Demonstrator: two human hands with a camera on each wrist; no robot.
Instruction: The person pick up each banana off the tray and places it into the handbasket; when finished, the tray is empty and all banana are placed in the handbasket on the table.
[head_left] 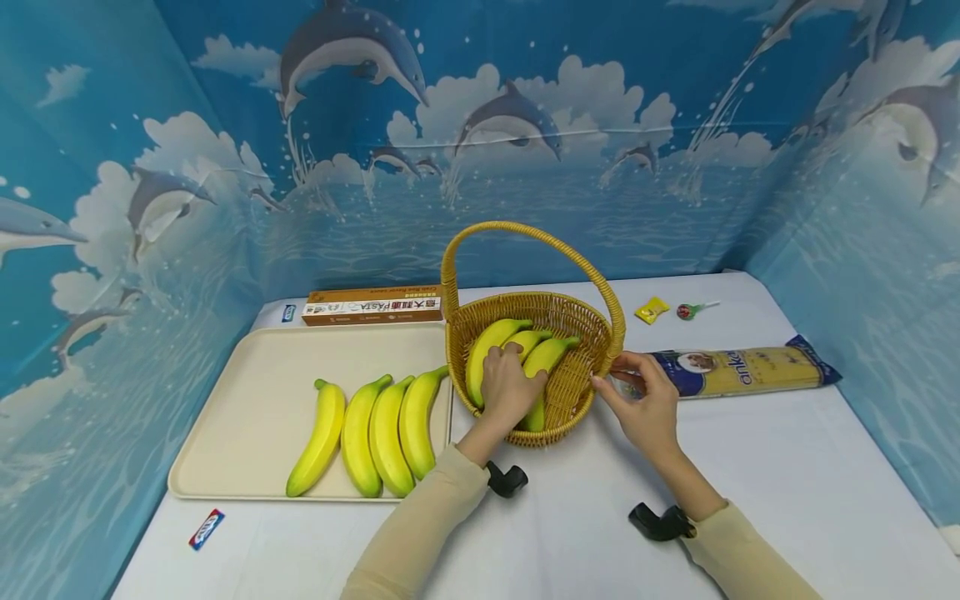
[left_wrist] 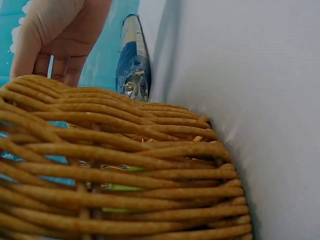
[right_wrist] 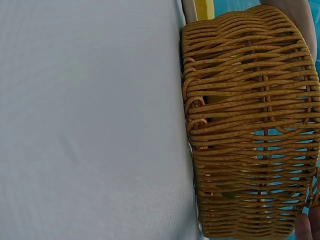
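A wicker basket [head_left: 551, 304] with a tall arched handle stands at the middle of the table. Inside lie three yellow bananas, with green tips. My left hand [head_left: 510, 383] reaches over the near rim and grips the middle banana [head_left: 527, 340], its fingers curled over it. The left banana [head_left: 480, 358] and the right banana [head_left: 546, 358] lie on either side. At the basket's right side, my right hand [head_left: 648, 408] pinches the rim by the handle's base between thumb and fingers. The right wrist view shows the basket's woven wall [right_wrist: 250, 120], with fingertips [right_wrist: 302, 227] at its edge.
Left of the basket, a cream tray [head_left: 247, 400] holds several bananas [head_left: 386, 437]. Behind it are a pasta box [head_left: 375, 306] and a small blue packet [head_left: 288, 312]. A long pasta bag [head_left: 742, 372], yellow candy [head_left: 652, 310] and lollipop [head_left: 687, 311] lie right; another small packet [head_left: 206, 529] lies front left.
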